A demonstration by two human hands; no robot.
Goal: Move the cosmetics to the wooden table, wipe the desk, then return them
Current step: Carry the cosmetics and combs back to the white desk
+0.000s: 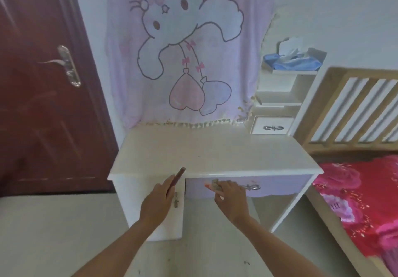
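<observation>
Both hands are up at the front of the white desk (215,154), and both are loaded. The left hand (160,197) curls around a slim dark stick (178,176), which looks like a cosmetic pencil, though blur hides the detail. Its long axis slants forward and to the right, and the far tip reaches the desk's front lip. The right hand (231,199) pinches a small pink-tipped piece (215,185) with something greyish beside it, too smeared to name. That hand sits lower, in front of the lilac drawer (280,185), just left of its handle. The desk top lies straight ahead and above both hands. The left hand is nearer the surface, so its stick looks likeliest to go down first, while the right must rise over the edge.
</observation>
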